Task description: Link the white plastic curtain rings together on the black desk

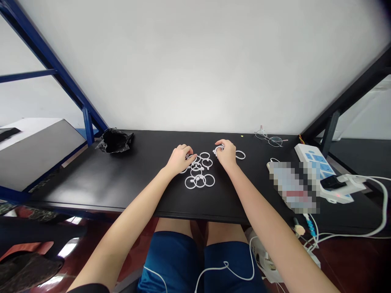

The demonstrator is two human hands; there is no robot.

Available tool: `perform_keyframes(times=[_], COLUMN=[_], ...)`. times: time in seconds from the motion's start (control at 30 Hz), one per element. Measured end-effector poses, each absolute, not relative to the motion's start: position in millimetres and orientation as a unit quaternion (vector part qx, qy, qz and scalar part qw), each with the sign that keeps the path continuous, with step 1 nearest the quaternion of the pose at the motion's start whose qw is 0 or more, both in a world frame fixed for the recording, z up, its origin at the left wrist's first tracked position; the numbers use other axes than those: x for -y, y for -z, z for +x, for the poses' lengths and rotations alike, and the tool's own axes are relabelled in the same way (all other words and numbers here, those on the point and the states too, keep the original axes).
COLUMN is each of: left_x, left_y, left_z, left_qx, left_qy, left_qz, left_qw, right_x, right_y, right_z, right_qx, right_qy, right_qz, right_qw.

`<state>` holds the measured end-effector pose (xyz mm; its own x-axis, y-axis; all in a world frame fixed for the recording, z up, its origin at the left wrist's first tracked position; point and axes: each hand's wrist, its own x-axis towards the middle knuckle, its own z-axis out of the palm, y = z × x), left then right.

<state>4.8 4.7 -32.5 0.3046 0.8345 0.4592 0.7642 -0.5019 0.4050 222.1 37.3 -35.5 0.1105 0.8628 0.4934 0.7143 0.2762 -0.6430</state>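
Head view: my left hand point(181, 159) rests curled on the near-left edge of a cluster of thin white plastic rings point(200, 171) lying mid-table on the black tabletop point(122, 179); fingers pinched on one ring, I judge. My right hand point(226, 152) is closed narrowly about another ring point(218, 149). A lone ring point(240, 154) lies just beside it. The rings look light, stiff and slightly slick; best pinched across the rim.
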Motion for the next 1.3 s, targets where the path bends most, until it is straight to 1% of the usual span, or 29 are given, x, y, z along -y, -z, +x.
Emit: perform_keyframes(times=[0.13,0.33,0.5,0.57,0.63,0.73,0.83,1.0,1.1,1.3], left_x=[-4.3,-3.1,-2.1,-2.1,-1.5,2.4,8.2,9.8,7.0,5.4], left_y=[32.4,30.4,29.0,28.7,27.5,22.9,18.1,19.8,21.8,20.8], left_z=[4.6,5.0,5.7,5.4,5.3,7.3,11.9,15.1,12.6,10.4], left_qx=[-0.498,-0.498,-0.496,-0.494,-0.493,-0.483,-0.453,-0.429,-0.433,-0.436], left_qy=[-0.323,-0.323,-0.326,-0.336,-0.354,-0.390,-0.411,-0.382,-0.383,-0.377], left_qz=[0.803,0.803,0.802,0.800,0.794,0.784,0.791,0.818,0.815,0.816], left_qw=[0.056,0.062,0.061,0.055,0.042,0.023,0.018,0.038,0.043,0.040], right_x=[-36.3,-39.1,-38.3,-37.2,-37.1,-40.0,-46.0,-54.1,-53.8,-47.3], right_y=[33.9,37.7,37.1,33.9,29.7,25.6,29.5,42.6,42.3,34.0], right_z=[221.3,221.3,222.9,222.4,220.8,216.9,214.4,217.4,219.9,221.1], right_qx=[0.653,0.645,0.638,0.627,0.607,0.545,0.491,0.488,0.477,0.487], right_qy=[-0.095,-0.097,-0.099,-0.095,-0.109,-0.191,-0.258,-0.231,-0.212,-0.106], right_qz=[-0.594,-0.608,-0.592,-0.581,-0.554,-0.489,-0.449,-0.480,-0.487,-0.502], right_qw=[0.460,0.453,0.483,0.510,0.559,0.654,0.701,0.691,0.701,0.706])
